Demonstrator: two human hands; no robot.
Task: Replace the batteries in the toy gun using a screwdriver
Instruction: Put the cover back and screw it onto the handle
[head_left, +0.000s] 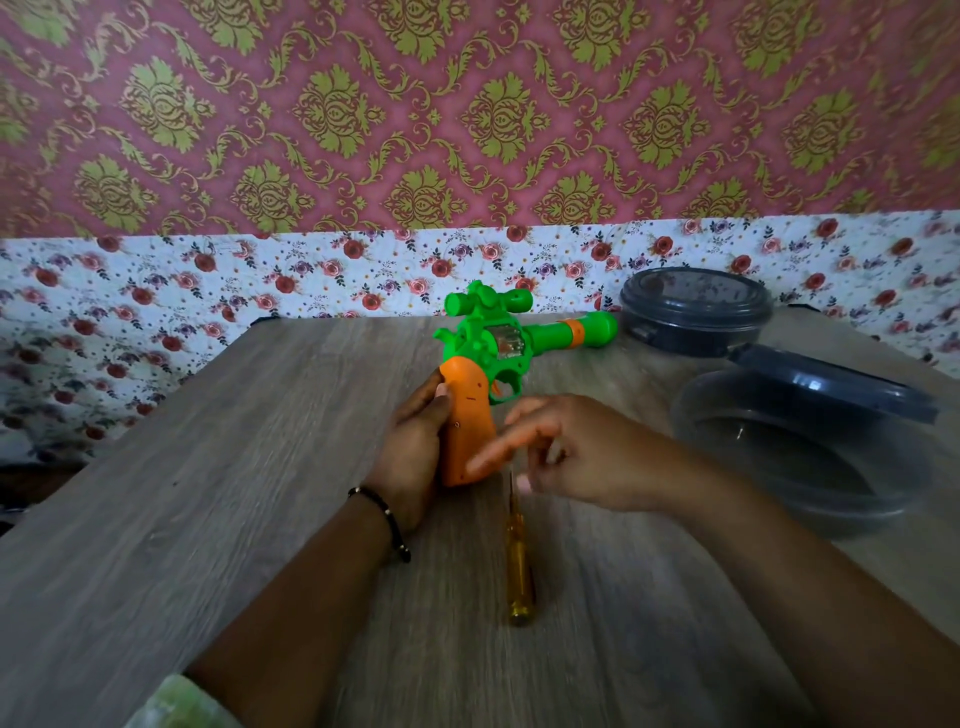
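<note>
On the wooden table (156, 493): toy gun (480, 358) steadied, screwdriver (519, 561) not yet taken up.

My left hand (415, 441) grasps the orange grip of the toy gun, fingers curled round its edge, holding it on its side with the green barrel pointing away to the right; my right hand (566, 452) hovers unclenched and empty, fingers spread and blurred, just above the tip of the yellow-handled screwdriver lying on the table near me. A small dark mark on the orange grip is probably the cover screw, though the view is too soft to be sure. To do this step well, I should pick the driver up by its handle, keep the gun pressed flat, and seat the tip squarely before turning.
</note>
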